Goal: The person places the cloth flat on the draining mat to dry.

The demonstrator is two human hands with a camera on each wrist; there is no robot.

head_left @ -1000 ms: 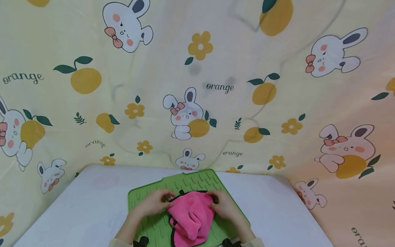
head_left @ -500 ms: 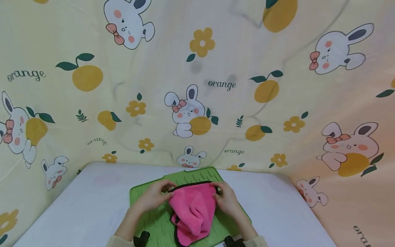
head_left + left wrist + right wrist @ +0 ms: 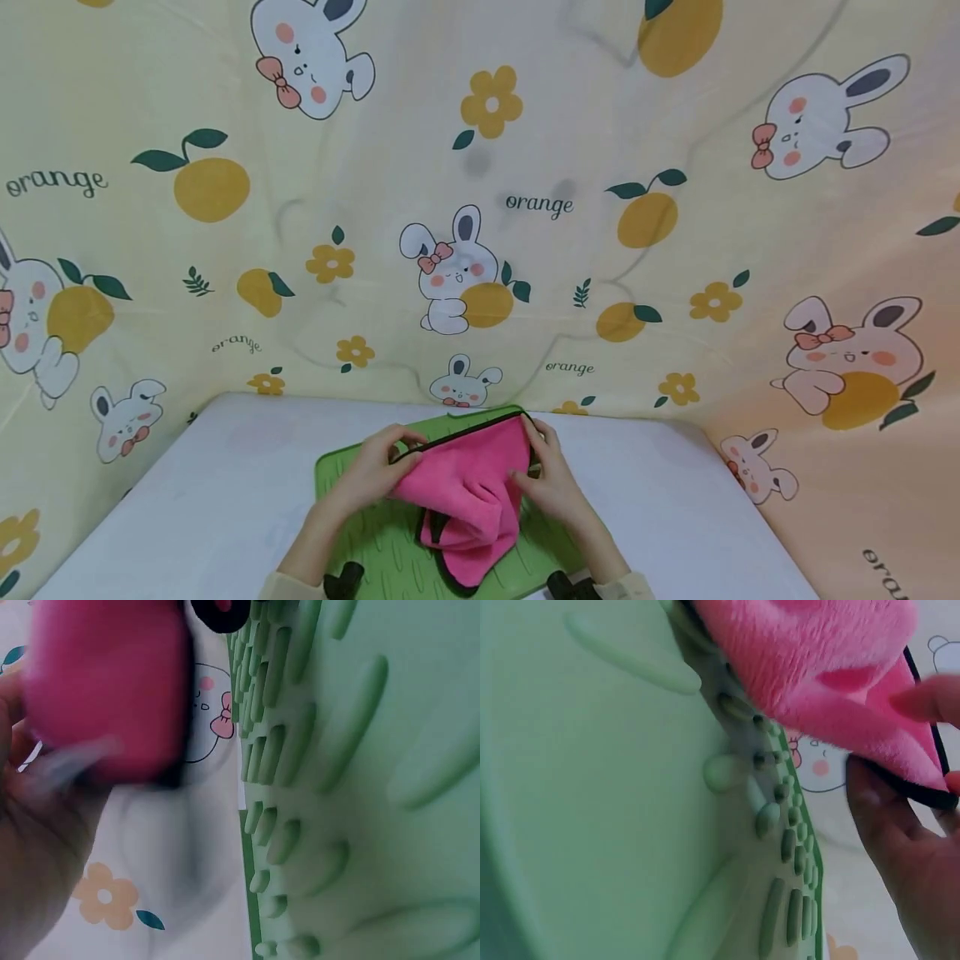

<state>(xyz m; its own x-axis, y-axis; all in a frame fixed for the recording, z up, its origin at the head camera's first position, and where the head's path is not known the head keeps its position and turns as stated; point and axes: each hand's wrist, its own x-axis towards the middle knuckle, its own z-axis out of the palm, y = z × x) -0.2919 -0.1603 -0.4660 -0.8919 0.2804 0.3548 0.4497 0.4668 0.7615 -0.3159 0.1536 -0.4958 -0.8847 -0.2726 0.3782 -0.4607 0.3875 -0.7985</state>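
A pink plush cloth [image 3: 461, 483] with black edging is held up by both hands over a green ridged mat [image 3: 367, 546]. Its upper edge is stretched and slants up to the right, while the lower part hangs in bunched folds. My left hand [image 3: 375, 468] grips the upper left corner; in the left wrist view the cloth [image 3: 109, 682] is blurred beside that hand. The upper right corner is pinched by my right hand [image 3: 553, 482]. From the right wrist, thumb and fingers show on either side of the cloth's black-edged border [image 3: 930, 796].
The mat lies askew on a white table [image 3: 202, 500]. Behind and beside the table hangs a cream curtain [image 3: 420, 125] printed with rabbits and oranges. Black camera mounts [image 3: 345, 581] sit at both wrists.
Both hands have raised the cloth's upper edge, the right corner highest. That edge has become longer and straighter, and the bunched lower part has shifted a little.
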